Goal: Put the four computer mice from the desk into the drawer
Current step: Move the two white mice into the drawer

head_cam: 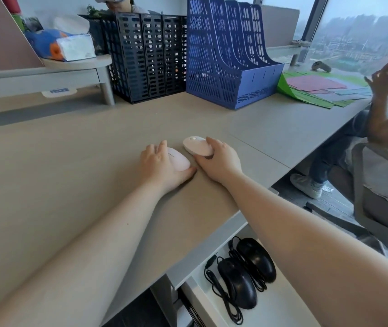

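Observation:
Two pale pink wireless mice sit near the middle of the wooden desk (70, 161). My left hand (160, 168) grips the nearer pink mouse (179, 160) from its left side, thumb under its near end. My right hand (219, 161) holds the farther pink mouse (196, 145), lifted and tilted slightly. Below the desk edge the white drawer (270, 310) stands pulled out. Inside it lie two black wired mice, one at the left (237, 283) and one at the right (259, 258), with their cables coiled beside them.
A black mesh file rack (145, 55) and a blue file rack (223, 55) stand at the back of the desk. Coloured paper sheets (318, 88) lie at the right rear. Another person sits at the right on a chair (377, 185). A tissue pack (70, 46) rests on a shelf.

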Motion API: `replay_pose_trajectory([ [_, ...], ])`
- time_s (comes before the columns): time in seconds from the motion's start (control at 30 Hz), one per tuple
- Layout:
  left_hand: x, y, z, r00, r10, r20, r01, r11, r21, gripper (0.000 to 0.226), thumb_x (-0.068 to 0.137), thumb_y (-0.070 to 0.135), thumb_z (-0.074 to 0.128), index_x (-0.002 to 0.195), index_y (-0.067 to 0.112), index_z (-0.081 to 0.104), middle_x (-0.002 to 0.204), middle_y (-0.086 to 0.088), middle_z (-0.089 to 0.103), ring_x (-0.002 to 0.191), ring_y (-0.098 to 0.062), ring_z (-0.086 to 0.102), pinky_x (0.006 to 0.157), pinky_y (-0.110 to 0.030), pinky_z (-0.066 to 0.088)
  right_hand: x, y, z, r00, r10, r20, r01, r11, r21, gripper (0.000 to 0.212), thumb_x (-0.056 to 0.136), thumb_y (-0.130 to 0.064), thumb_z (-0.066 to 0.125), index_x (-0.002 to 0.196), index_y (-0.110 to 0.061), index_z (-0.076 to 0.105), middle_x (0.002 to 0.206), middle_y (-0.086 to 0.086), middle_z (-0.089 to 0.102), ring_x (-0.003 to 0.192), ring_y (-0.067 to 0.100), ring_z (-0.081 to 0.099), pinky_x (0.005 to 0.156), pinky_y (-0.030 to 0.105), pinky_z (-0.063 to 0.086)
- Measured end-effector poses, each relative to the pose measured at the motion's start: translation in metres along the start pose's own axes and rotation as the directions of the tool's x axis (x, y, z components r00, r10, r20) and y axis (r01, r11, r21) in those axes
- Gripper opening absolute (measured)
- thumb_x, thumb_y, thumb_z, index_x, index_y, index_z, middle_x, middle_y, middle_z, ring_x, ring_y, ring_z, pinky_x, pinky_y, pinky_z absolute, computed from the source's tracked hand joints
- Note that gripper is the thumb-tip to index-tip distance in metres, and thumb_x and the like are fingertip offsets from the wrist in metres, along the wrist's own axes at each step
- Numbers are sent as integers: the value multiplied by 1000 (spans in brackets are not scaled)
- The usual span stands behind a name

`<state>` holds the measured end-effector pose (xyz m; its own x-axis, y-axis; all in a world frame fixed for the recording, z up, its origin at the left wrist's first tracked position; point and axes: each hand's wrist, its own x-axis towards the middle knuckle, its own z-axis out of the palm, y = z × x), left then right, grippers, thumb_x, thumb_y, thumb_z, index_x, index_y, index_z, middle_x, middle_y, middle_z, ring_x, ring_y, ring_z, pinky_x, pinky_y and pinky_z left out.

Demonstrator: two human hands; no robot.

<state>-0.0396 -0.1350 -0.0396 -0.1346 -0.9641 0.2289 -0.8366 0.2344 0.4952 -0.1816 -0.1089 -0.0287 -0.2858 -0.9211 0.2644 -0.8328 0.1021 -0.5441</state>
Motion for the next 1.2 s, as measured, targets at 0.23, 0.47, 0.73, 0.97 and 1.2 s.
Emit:
replay_pose_trajectory([
  [0.23,-59,23,-7,998,29,48,-28,999,-27,105,62,63,71,142,10,27,138,-14,40,129,-31,34,107,-35,27,-56,13,-31,990,141,32,-144,971,193,64,87,-41,59,143,-15,41,144,2,50,134,21,44,108,32,35],
  [0.47,-133,53,-9,992,102,72,-95,991,-95,103,63,63,70,143,14,27,137,-9,37,128,-27,32,107,-34,27,-136,42,-72,967,252,45,-244,852,463,66,84,-34,67,142,-16,41,133,1,57,118,16,56,104,32,45],
  [0.73,-237,96,41,936,227,270,-207,973,-101,100,66,63,64,144,18,21,132,-1,33,127,-22,28,104,-31,33,-219,131,-103,905,409,114,-423,888,178,70,82,-36,68,144,-21,39,143,0,51,129,20,50,106,32,42],
  [0.97,-286,114,91,841,126,526,-230,963,139,80,65,64,63,127,20,38,127,-10,45,118,-30,39,101,-37,34,-250,178,-92,841,459,286,-440,888,-132,67,84,-32,67,143,-14,39,141,5,52,129,22,48,105,31,38],
  [1.2,-295,108,130,814,18,581,-201,946,253,92,65,65,61,139,22,26,127,-11,43,116,-31,37,97,-38,33,-258,203,-62,780,465,418,-424,885,-193,77,84,-38,63,149,-15,29,152,2,40,140,19,36,112,28,30],
])
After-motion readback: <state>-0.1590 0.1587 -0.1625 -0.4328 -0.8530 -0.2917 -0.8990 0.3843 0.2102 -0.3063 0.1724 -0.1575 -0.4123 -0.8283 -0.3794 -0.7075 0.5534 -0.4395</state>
